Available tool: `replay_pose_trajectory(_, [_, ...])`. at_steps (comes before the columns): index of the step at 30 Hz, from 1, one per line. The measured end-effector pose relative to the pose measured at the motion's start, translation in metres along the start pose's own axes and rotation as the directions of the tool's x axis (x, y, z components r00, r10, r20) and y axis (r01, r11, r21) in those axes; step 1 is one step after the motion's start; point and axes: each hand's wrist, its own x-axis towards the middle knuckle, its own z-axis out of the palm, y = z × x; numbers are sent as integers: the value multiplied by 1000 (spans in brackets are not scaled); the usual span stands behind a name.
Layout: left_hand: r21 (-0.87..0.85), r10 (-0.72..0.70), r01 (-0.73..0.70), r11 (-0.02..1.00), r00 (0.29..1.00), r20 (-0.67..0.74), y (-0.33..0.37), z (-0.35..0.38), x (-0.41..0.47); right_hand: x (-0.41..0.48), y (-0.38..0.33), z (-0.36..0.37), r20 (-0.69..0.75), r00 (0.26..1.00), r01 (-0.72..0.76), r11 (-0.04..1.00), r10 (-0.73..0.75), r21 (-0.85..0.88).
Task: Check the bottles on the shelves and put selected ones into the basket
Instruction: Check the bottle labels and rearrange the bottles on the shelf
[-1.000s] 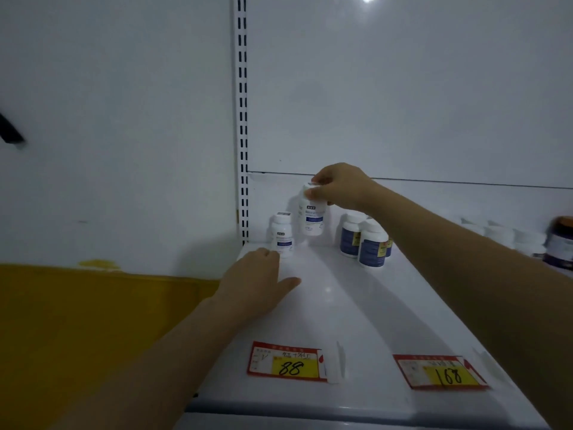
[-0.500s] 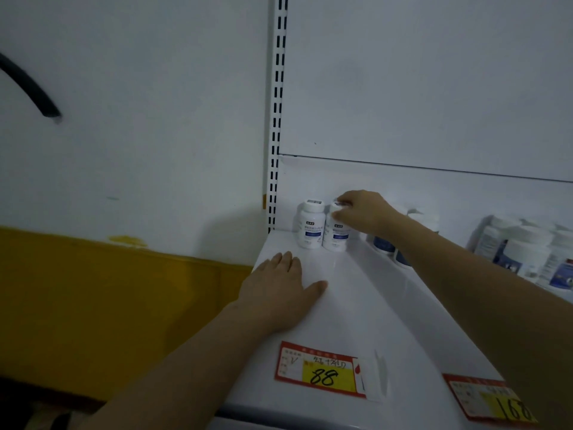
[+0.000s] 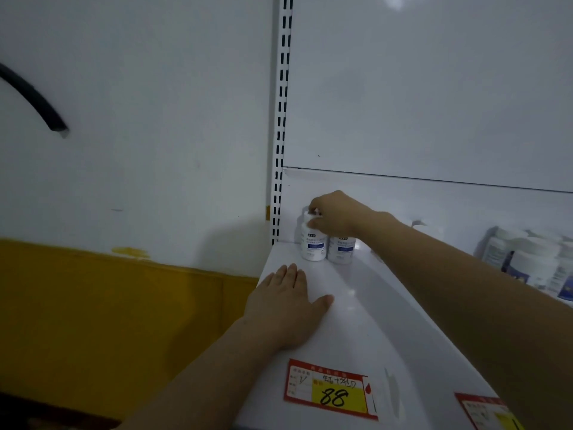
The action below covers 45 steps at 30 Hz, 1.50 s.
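Now: right hand on the corner bottle, left hand flat on the shelf

Head view. A matt white wall [image 3: 124, 166] with a yellow band [image 3: 108, 305] along its lower part fills the left half. A smooth white back panel [image 3: 418, 88] fills the upper right, edged by a slotted upright [image 3: 282, 119] punched with paired rectangular holes. Below, a glossy white shelf [image 3: 387, 321] runs from the near edge back to the panel. The left hand [image 3: 288, 308] lies palm down on the shelf's left side, fingers straight and together, thumb spread, holding nothing. The right hand [image 3: 335, 215] reaches into the back left corner, fingers curled over the cap of the corner bottle [image 3: 313, 246], which it pinches from above. This bottle is a white cylinder with a blue-printed label, standing upright on the shelf near the slotted upright. A second bottle [image 3: 341, 249] of the same kind stands just beside it on the right, partly under the wrist. Further bottles [image 3: 533, 262], white with dark labels, are grouped at the right edge and blurred. A red-bordered price tag [image 3: 328, 389] with a yellow field reading 88 lies flat near the front edge; a second tag [image 3: 486, 411] is cut off at the right. A black cable [image 3: 34, 100] curves across the wall at upper left. Half a second before, the right hand sat on the second bottle's cap; the left hand has kept its place.
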Motion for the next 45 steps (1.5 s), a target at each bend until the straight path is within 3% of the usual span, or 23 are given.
replay_pose_trajectory(10, [-340,-79,26,940,986,-144,5,-42,-9,-45,-7,-85,-285,955,121,987,-85,111])
replay_pose_trajectory(13, [-637,-138,-22,770,970,-200,11,-67,-6,-65,-8,-112,-332,942,132,962,-47,237])
replay_pose_trajectory(16, [-793,-76,-154,590,967,-245,25,-88,-14,-84,-8,-129,-311,950,142,909,-15,392])
replay_pose_trajectory(19, [-806,-14,-325,495,924,-382,40,-97,-27,-102,-7,-137,-301,954,147,872,0,467])
replay_pose_trajectory(22, [-805,-11,-388,449,899,-439,50,-96,-38,-118,-5,-140,-291,957,146,864,0,481])
replay_pose_trajectory(27, [-855,-18,-368,364,916,-402,61,-90,-53,-135,2,-134,-264,964,129,823,27,553])
replay_pose_trajectory(45, [-872,26,-355,337,929,-368,73,-85,-69,-162,4,-133,-237,970,109,792,47,600])
